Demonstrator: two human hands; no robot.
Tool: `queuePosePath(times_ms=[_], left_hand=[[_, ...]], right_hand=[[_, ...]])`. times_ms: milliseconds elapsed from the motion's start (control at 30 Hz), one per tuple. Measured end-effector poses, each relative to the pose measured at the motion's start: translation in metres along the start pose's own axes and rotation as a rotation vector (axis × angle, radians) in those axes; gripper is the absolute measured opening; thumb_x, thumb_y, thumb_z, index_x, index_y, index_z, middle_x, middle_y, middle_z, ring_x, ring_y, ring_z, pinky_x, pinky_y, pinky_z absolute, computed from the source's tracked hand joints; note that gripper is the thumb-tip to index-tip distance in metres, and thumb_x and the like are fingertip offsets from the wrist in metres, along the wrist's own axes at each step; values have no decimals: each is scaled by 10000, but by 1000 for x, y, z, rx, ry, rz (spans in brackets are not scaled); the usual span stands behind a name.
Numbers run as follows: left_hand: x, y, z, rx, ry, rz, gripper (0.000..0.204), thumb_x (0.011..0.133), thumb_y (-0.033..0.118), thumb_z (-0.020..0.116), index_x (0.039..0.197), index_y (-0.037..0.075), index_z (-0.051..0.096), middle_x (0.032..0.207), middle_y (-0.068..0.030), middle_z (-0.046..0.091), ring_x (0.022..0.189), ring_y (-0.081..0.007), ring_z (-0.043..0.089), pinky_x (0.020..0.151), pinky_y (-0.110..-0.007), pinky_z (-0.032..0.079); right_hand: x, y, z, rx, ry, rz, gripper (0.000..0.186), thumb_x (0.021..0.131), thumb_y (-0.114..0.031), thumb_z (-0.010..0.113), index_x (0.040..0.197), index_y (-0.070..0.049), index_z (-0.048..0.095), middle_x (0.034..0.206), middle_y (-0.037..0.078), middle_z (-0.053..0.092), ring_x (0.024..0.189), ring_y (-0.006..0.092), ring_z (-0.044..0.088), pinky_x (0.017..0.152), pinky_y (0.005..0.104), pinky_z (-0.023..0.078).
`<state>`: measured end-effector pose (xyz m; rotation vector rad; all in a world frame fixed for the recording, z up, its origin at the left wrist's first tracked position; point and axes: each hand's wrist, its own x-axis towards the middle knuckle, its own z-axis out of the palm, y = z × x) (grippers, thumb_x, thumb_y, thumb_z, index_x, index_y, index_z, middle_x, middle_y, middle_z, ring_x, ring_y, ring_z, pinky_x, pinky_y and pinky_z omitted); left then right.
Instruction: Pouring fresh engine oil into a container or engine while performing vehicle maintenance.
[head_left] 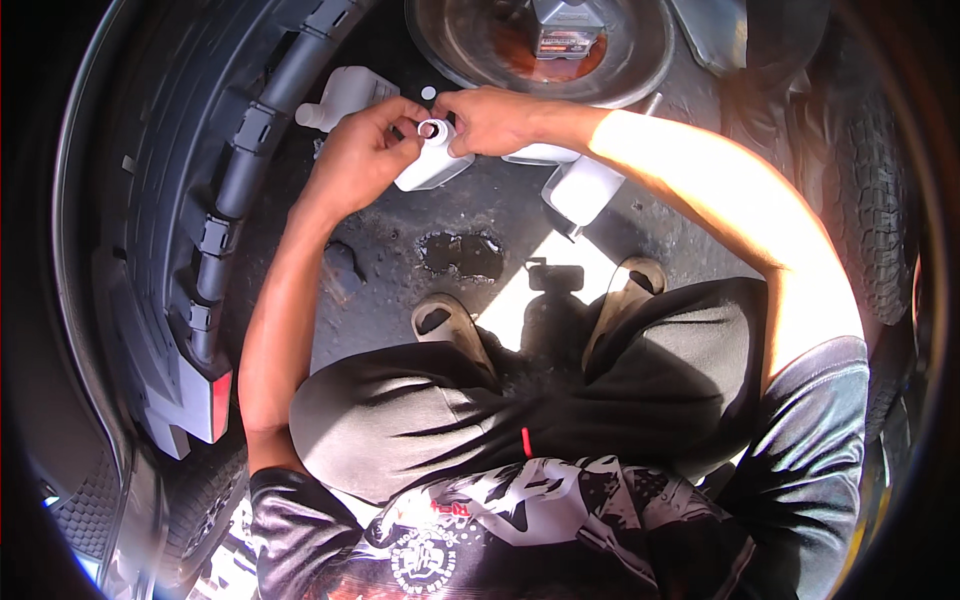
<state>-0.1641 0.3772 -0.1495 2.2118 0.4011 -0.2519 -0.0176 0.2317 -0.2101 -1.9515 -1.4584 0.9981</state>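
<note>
An uncapped white plastic bottle (432, 172) stands on the floor ahead of me, its round neck facing up. My left hand (372, 150) is at the left of that neck, thumb and fingertips pinched together by the rim. Whatever is in the pinch, if anything, is too small to make out. From the right, my right hand (490, 120) grips the bottle's shoulder, with its thumb on the near side and its fingers behind the neck. A small white disc, like a cap (428, 92), lies on the floor just beyond the hands.
Another white bottle (352, 92) lies left; a white container (582, 192) is beneath my right forearm. At the back a round metal basin (440, 62) holds reddish-brown liquid and a grey bottle (568, 28). A black plastic vehicle panel (190, 180) runs along the left, a tyre (880, 220) right.
</note>
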Motion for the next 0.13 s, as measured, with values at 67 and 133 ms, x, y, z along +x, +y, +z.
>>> queuePosePath(times_ms=[67, 133], left_hand=[[-15, 3, -3, 247, 17, 131, 320, 836, 108, 657, 1154, 75, 680, 1014, -84, 691, 838, -179, 653, 709, -314, 515], [-18, 2, -6, 477, -47, 205, 451, 823, 123, 658, 1273, 123, 640, 1151, -128, 687, 909, -237, 680, 786, -361, 550]], right_hand=[[-1, -1, 1, -13, 17, -10, 601, 766, -233, 716, 1286, 13, 541, 1036, 192, 665, 979, 349, 658, 859, 425, 512], [-1, -4, 3, -26, 32, -25, 606, 765, -233, 718, 1293, 6, 541, 1048, 197, 666, 990, 351, 659, 867, 424, 513]])
